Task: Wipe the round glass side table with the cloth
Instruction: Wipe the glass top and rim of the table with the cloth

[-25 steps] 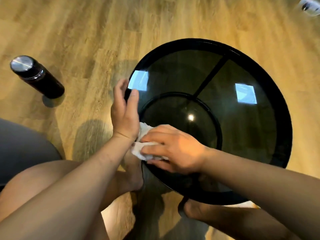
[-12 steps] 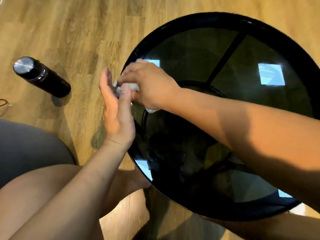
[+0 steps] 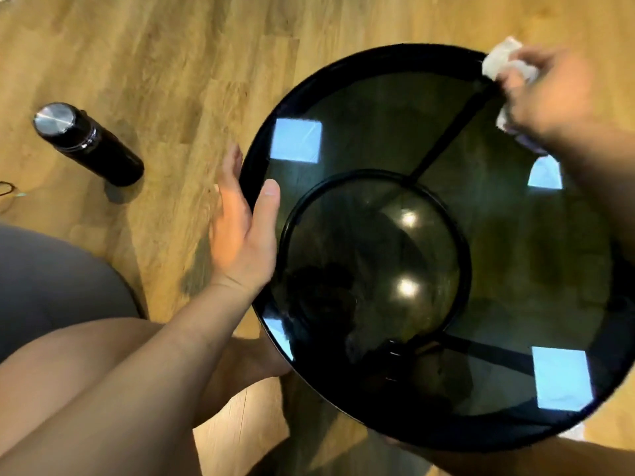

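Observation:
The round side table (image 3: 360, 132) has a dark smoked-glass top in a black rim and fills the right half of the head view. My left hand (image 3: 242, 231) lies against its left edge, fingers straight along the rim and thumb on the glass. My right hand (image 3: 546, 94), blurred, grips a crumpled white cloth (image 3: 503, 61) at the far right rim, pressing it on the glass. Part of the cloth is hidden under my fingers.
A black bottle with a silver cap (image 3: 86, 142) stands on the wooden floor (image 3: 165, 63) to the left of the table. My bare knee and a grey cushion (image 3: 44, 280) are at the lower left. A foot shows under the table's near edge.
My right hand swept the cloth from the near-left rim, past my left hand, across to the far right rim. My left hand stayed on the left edge, its fingers now straighter.

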`<state>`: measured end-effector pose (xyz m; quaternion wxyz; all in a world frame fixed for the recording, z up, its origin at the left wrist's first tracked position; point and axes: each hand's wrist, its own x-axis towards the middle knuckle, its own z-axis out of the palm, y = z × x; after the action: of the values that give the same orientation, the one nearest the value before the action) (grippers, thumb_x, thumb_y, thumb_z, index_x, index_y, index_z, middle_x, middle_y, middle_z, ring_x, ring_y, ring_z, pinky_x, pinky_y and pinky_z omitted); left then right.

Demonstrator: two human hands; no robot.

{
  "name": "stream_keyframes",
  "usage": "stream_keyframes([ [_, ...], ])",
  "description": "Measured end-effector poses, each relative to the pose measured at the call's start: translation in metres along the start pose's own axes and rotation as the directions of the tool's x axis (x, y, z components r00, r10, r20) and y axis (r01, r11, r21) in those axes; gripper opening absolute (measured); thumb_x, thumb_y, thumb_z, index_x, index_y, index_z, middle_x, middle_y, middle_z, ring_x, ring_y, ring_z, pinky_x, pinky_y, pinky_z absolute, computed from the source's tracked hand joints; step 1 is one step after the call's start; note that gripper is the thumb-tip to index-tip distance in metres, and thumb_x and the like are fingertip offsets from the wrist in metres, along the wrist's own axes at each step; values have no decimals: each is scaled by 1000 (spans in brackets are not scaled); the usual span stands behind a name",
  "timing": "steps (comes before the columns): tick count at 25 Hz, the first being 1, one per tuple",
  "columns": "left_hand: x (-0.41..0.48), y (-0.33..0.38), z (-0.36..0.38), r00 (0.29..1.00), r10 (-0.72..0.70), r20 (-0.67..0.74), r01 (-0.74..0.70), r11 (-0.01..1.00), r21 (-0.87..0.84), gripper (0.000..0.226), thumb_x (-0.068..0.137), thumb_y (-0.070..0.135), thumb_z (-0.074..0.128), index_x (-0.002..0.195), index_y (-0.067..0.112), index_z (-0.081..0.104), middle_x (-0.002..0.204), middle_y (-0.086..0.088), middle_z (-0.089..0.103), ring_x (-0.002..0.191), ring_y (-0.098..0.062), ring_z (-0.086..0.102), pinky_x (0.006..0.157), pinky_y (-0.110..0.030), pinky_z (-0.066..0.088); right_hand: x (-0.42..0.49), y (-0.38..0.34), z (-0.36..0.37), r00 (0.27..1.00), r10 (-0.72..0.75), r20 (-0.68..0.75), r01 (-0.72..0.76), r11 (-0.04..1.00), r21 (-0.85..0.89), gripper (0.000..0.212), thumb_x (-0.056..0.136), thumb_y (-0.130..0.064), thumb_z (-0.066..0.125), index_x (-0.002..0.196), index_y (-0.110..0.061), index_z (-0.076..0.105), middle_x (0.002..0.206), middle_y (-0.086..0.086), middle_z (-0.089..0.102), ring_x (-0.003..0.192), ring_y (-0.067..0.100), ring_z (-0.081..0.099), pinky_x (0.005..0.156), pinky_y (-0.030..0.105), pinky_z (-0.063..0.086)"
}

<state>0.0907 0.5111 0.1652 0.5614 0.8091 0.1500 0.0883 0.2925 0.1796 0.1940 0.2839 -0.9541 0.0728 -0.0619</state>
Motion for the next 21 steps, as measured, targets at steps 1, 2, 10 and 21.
stream_keyframes([
  [1,-1,1,0,1000,5,7,-5,1000,-9,73,88,54,37,153,27,18,160,5,27,147,-5,21,122,-45,15,0,6,-3,998,54,-36,-54,999,-2,37,87,-39,52,119,-23,63,86,13,67,49,24,66,32,27,48],
  [2,1,2,0,1000,10,19,-10,1000,-4,73,88,55,35,153,28,18,160,6,27,148,-8,21,121,-47,15,2,3,2,994,96,-60,-96,995,-2,36,86,-41,51,113,-22,65,81,11,66,49,29,65,39,37,55],
  [10,3,4,2,1000,-12,-15,10,990,-139,74,86,57,36,151,25,24,157,2,34,136,5,32,115,-28,27,-136,-128,67,951,-297,88,299,954,-15,28,85,-32,50,79,-18,74,82,8,73,86,27,67,81,36,51],
  [21,-1,1,1,979,151,136,-176,964,201,74,88,58,32,153,26,19,163,-7,19,151,-18,-1,118,-29,-12,-265,-14,-21,921,-369,123,363,929,70,16,85,-27,61,92,-26,75,107,5,69,91,24,68,89,29,51],
])
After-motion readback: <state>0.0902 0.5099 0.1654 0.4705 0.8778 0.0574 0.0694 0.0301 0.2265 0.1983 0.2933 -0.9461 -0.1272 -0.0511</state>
